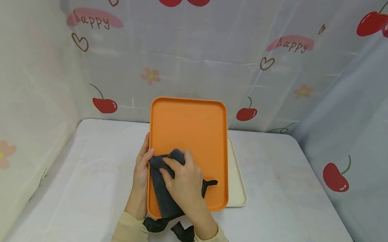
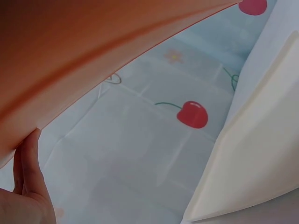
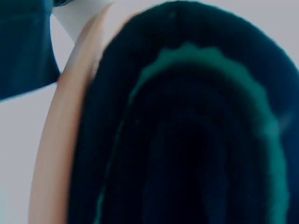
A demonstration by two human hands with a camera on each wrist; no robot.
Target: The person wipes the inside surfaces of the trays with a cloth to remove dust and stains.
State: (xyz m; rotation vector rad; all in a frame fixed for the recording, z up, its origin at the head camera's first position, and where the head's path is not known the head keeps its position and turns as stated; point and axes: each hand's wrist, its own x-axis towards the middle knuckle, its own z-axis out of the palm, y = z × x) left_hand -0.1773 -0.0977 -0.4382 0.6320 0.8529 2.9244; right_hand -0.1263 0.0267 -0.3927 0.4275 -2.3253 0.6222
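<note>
An orange tray [image 1: 194,124] is held tilted up above the table. My left hand [image 1: 142,181] grips its left edge; in the left wrist view, fingers [image 2: 32,163] touch the tray's underside [image 2: 93,56]. With my right hand [image 1: 187,183] I hold a bunched dark grey cloth [image 1: 164,196] against the tray's lower left part. Thumb and fingertips pinch folds of it. Close up in the right wrist view, the dark folded cloth [image 3: 187,140] fills most of the picture and hides the right fingers.
Below and to the right of the orange tray, a cream tray [image 1: 238,186] lies on the white table [image 1: 283,190], partly covered from above. Black straps [image 1: 184,233] are at my wrists. A white curtain [image 1: 241,24] printed with cherries hangs behind and at the sides.
</note>
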